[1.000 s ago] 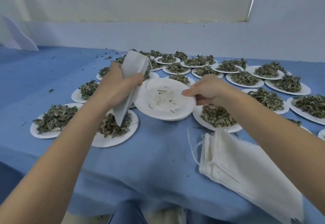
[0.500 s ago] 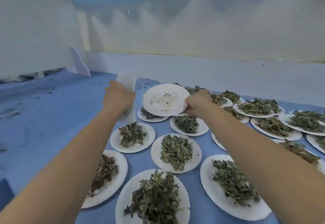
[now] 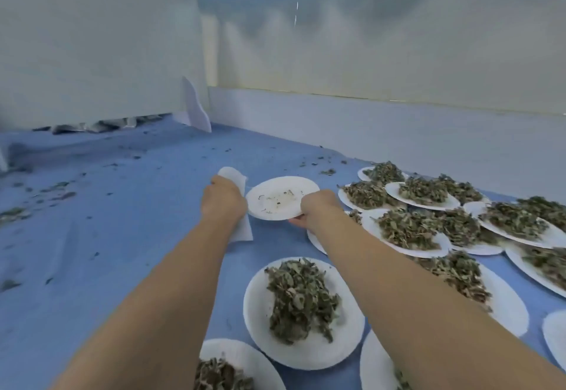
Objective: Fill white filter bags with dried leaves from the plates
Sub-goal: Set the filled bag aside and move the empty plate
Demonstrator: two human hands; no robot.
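Note:
My left hand (image 3: 223, 201) grips a white filter bag (image 3: 242, 230), which sticks out above and below the fist. My right hand (image 3: 318, 209) holds a nearly bare white paper plate (image 3: 277, 198) by its near right rim, far out over the blue cloth; only a few leaf crumbs lie on it. Both arms are stretched forward. Several white plates heaped with dried green-brown leaves spread to the right and near me, among them one large plate (image 3: 301, 313) between my forearms.
A blue cloth (image 3: 107, 236) covers the table, with leaf crumbs scattered over its left and far parts. White panels (image 3: 92, 52) stand along the back and left. More leaf plates (image 3: 422, 196) crowd the right side.
My view has swung left and forward. Both hands have reached farther out, carrying the bag and the nearly bare plate lower and beyond the leaf plates. The stack of bags has left the view.

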